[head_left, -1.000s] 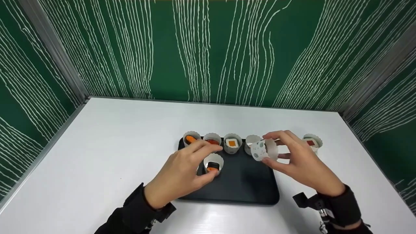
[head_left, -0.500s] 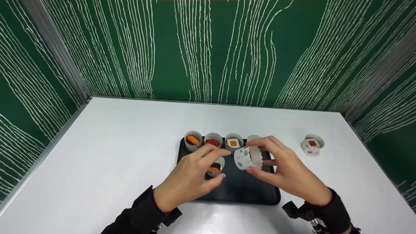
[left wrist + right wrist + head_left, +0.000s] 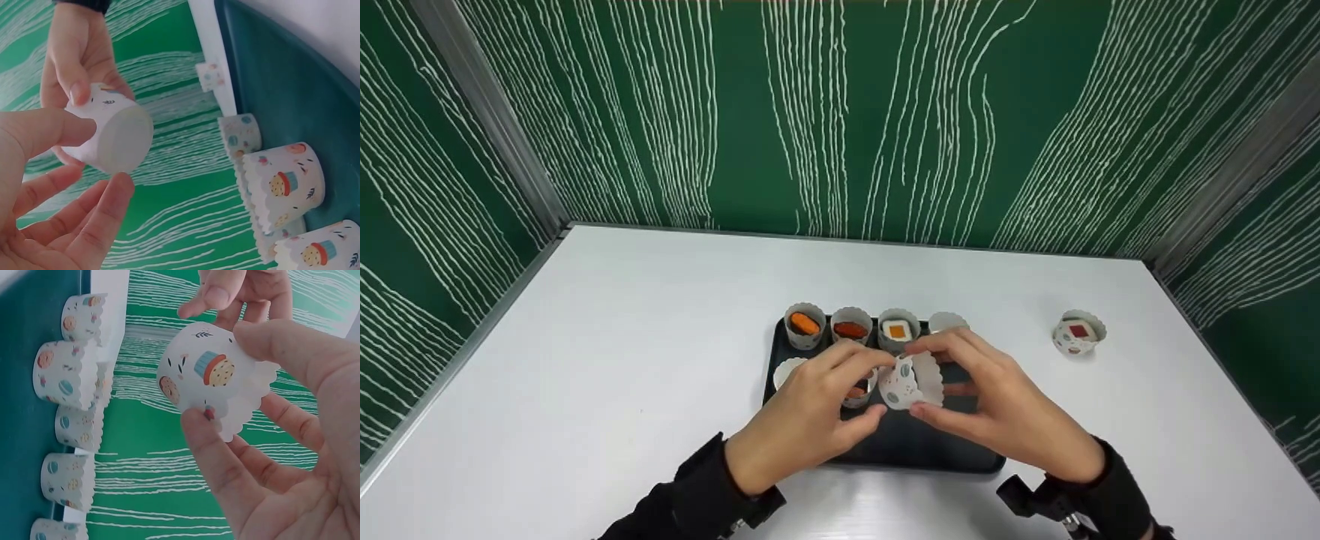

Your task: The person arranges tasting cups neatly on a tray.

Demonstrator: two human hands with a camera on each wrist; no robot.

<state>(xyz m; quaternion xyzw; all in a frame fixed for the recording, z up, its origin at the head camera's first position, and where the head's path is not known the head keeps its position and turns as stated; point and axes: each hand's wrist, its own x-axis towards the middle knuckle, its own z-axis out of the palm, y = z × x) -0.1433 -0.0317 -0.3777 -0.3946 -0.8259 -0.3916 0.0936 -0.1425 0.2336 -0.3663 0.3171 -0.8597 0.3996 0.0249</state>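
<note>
Thin white paper cupcake liner [image 3: 911,381], scalloped rim, printed with small cupcake motifs; held tipped on its side above the smooth dark rectangular tray [image 3: 945,442]. Right hand [image 3: 1005,409] pinches it between thumb and curled fingers. Left hand [image 3: 802,420], fingers bent, thumb and forefinger touching its base. No readable writing.
</note>
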